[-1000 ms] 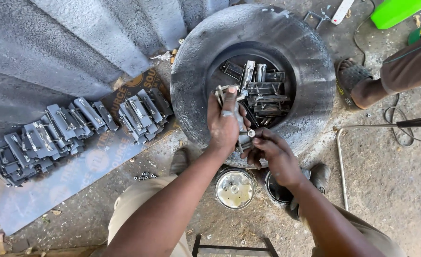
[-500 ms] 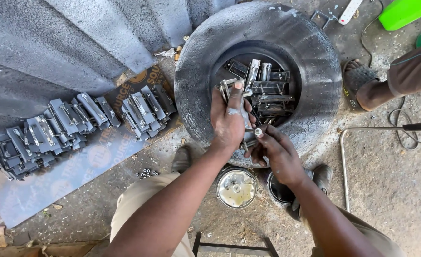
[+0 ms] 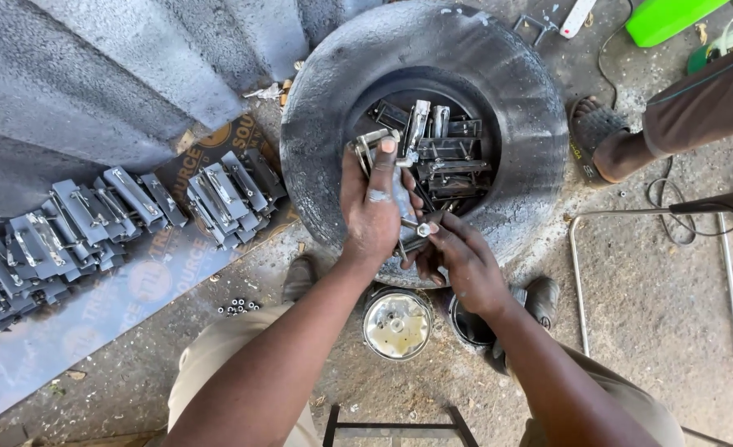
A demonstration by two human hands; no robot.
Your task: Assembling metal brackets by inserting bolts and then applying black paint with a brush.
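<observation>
Grey metal brackets fill the scene: a heap of them (image 3: pixel 441 153) lies in the hollow of a worn black tyre (image 3: pixel 325 165) that lies flat on the dirt floor, and rows of finished-looking ones (image 3: pixel 118 219) stand overlapping on a dark sheet (image 3: pixel 68 331) to the left of the tyre. The left hand (image 3: pixel 372 211) is clenched around one bracket (image 3: pixel 376 142), held upright over the near edge of the tyre's opening, thumb up against its top loop. The right hand (image 3: pixel 458 257) sits just beside it, fingertips pinched on a small shiny bolt or pin (image 3: pixel 422 228) at the lower end of that same bracket, so both hands meet on the one piece. Just below the hands, near the person's knees, stand a round tin (image 3: pixel 396 323) with small bright parts inside and a darker tin (image 3: pixel 470 327) half hidden under the right wrist. A few loose nuts (image 3: pixel 238 307) lie on the ground near the sheet. At the upper right another person's sandalled foot (image 3: pixel 598 141) rests against the tyre, beside a bent wire frame (image 3: pixel 582 273) and a green container (image 3: pixel 665 16)
</observation>
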